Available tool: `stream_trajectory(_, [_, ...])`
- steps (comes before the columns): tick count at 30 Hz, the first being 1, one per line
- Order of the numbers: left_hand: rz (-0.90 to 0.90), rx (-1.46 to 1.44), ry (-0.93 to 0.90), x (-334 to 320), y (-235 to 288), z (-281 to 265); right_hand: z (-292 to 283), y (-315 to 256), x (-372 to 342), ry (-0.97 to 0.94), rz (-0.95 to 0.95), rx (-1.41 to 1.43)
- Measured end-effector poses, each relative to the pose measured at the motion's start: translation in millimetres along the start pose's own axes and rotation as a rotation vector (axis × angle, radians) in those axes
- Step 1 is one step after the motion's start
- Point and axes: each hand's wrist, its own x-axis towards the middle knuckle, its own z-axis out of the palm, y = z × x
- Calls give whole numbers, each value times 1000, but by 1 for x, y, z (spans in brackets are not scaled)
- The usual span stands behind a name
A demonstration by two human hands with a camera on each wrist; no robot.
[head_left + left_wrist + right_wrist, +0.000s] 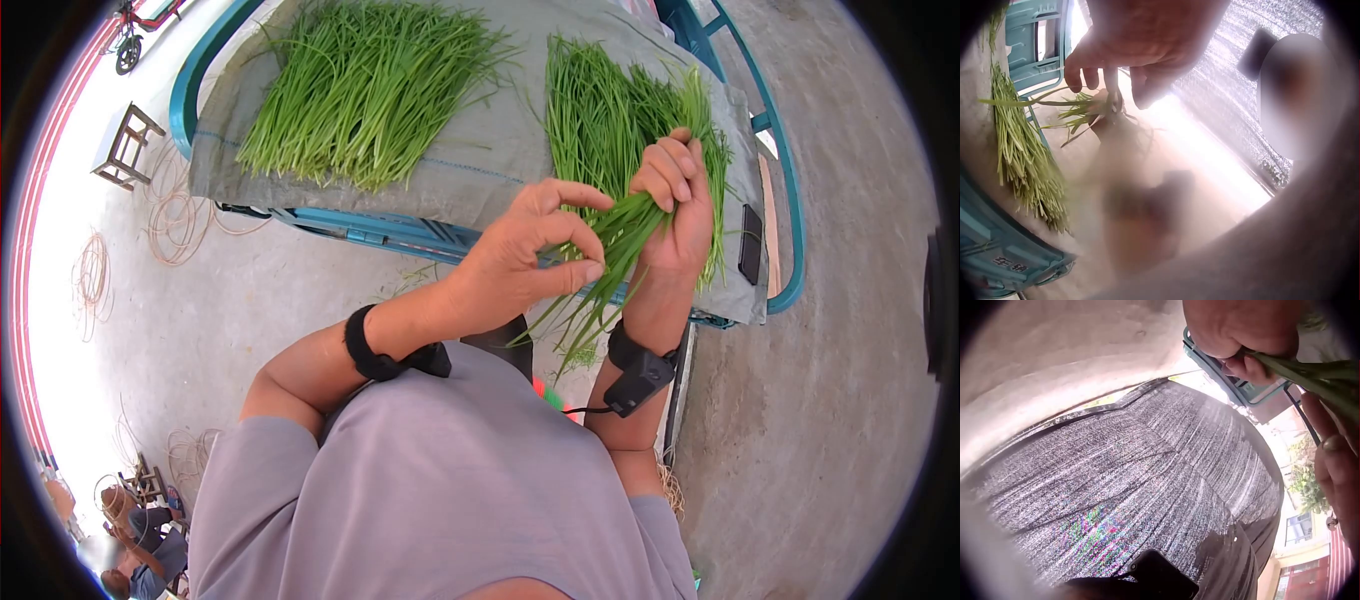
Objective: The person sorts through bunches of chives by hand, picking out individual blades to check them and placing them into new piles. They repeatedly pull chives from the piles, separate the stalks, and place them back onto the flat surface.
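Observation:
In the head view, my right hand (680, 205) grips a small bunch of long green leaves (625, 235), whose thin ends hang down toward my body. My left hand (530, 245) is at the bunch's left side, thumb and a finger closed at its edge, apparently pinching some blades. The left wrist view has my left hand (1147, 37) at the top, with blades by its fingertips. My right hand (1244, 328) holds the stems (1316, 375) in the right wrist view. Two piles of the same greens, a left pile (370, 95) and a right pile (600, 110), lie beyond.
The piles lie on a grey sheet (460, 185) over a blue-framed cart (785, 200). A black phone (750, 245) lies at the sheet's right edge. A stool (125, 150) and coiled strips (92, 280) are on the floor at left; a seated person (150, 560) is at lower left.

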Motion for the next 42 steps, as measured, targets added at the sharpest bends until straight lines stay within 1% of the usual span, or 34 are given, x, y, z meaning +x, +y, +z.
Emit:
stream_trajectory(3, [20,-28,-11,-1,-2,0,0,-1,0,5,12,16])
stream_trajectory(6, [-111,-98,51,-3,-8,-4,0,1,-1,20,3,53])
stream_trajectory(9, [-91,8,112,-7,-13,-5,0,-1,-1,22,-3,88])
stream_trajectory(12, [-239,-53,197,-9,-17,-2,-1,-4,-1,8,-6,111])
stream_trajectory(15, [-386,-159,232,-12,-23,-9,-1,-4,0,-22,-6,179])
stream_trajectory(16, [-392,-199,219,-12,-26,-12,-1,-5,1,-24,-6,204])
stream_trajectory(18, [-404,-278,192,-12,-31,-16,1,-6,1,-27,-7,255])
stream_trajectory(21, [-544,-628,83,-9,-24,-20,9,-5,2,-6,-10,322])
stream_trajectory(24, [-601,-829,-62,-4,-19,-19,15,-1,3,8,-24,365])
stream_trajectory(27, [-636,-991,-244,0,-17,-17,14,-1,4,-21,-10,372])
stream_trajectory(30, [-696,-1288,-323,8,-17,-10,14,-2,6,-36,-24,374])
stream_trajectory(33, [-770,-1564,-541,12,-20,-12,13,-3,7,-52,-41,295])
stream_trajectory(36, [-801,-1646,-603,15,-24,-7,8,-5,10,-54,-78,234])
stream_trajectory(39, [-875,-1713,-591,17,-29,1,-2,-7,16,-61,-98,156])
stream_trajectory(42, [-823,-1750,-561,16,-33,1,-12,-9,19,-35,-109,99])
